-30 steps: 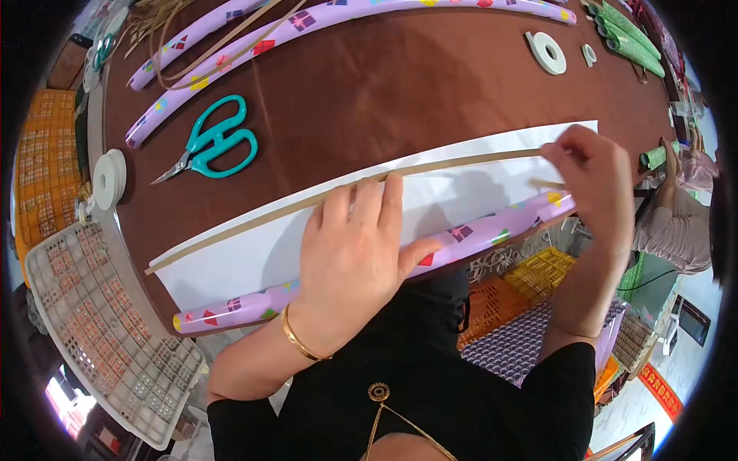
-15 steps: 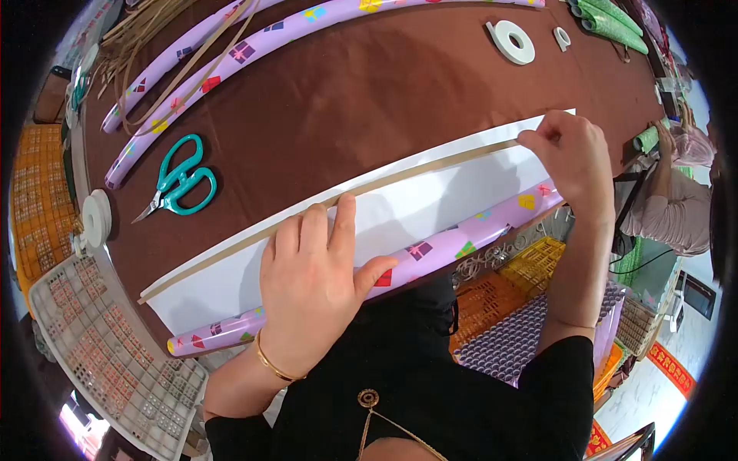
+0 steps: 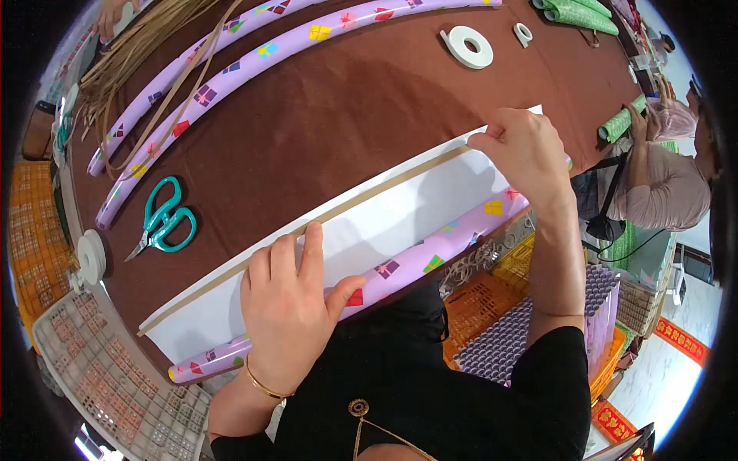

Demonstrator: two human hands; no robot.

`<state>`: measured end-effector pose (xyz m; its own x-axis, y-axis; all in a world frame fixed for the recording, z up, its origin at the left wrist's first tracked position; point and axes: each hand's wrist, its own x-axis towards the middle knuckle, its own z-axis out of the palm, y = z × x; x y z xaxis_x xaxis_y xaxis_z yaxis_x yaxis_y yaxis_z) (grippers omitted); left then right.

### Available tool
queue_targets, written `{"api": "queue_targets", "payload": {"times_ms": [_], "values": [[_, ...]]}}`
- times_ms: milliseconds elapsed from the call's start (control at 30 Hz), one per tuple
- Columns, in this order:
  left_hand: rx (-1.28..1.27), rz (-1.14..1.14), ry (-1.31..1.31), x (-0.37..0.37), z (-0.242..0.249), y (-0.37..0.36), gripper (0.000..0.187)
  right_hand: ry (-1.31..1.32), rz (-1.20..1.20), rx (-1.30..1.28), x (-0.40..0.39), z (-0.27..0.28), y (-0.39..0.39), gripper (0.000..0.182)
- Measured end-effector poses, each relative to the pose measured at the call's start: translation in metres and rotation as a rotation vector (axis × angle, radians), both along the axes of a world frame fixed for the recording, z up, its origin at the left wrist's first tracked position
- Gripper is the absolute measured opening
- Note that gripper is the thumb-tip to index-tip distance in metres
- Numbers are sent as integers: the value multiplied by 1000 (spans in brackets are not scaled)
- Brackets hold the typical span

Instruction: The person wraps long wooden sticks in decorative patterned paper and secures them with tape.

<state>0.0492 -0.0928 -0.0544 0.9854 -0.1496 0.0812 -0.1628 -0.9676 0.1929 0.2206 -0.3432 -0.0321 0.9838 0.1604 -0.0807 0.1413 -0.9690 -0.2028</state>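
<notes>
White underside of a sheet of wrapping paper (image 3: pixel 384 219) lies unrolled along the table edge closest to me. Its near side is rolled into a lilac tube with a gift-box print (image 3: pixel 453 244). A narrow tan strip (image 3: pixel 377 190) runs along the sheet's far edge. My left hand (image 3: pixel 283 315) lies flat with fingers spread, fingertips by the strip and thumb on the lilac tube. At the strip's right end, my right hand (image 3: pixel 530 157) is closed in a pinch on it. Teal-handled scissors (image 3: pixel 165 219) lie to the left on the brown tablecloth (image 3: pixel 307 138).
Two lilac rolls (image 3: pixel 204 96) and a bundle of tan strips (image 3: pixel 127 65) lie at the back left. White tape rolls (image 3: pixel 470 48) sit at the back and on the left edge. Green rolls (image 3: pixel 576 15) lie at the far right. A person (image 3: pixel 653 177) handles another green roll.
The view has shifted, so the table things appear further left. Both hands keep about the same places on the sheet and the strip. At right, more of the other person shows.
</notes>
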Motion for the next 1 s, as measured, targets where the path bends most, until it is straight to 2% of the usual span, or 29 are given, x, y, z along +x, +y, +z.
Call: {"api": "queue_targets", "payload": {"times_ms": [233,333,667,867,1000], "values": [[13,-1,-12,0,1,-2,68,-37,39,-21,3,-10,-5,26],[-43,31,74,0,5,-4,66,-42,45,-34,4,-11,-5,26],[-36,14,-2,5,6,-5,61,-89,94,40,4,-7,-10,25],[-228,-97,16,20,1,-10,52,-90,99,61,3,-9,-7,26],[-121,-126,-17,29,-4,-17,52,-44,55,69,2,-7,-7,27]]}}
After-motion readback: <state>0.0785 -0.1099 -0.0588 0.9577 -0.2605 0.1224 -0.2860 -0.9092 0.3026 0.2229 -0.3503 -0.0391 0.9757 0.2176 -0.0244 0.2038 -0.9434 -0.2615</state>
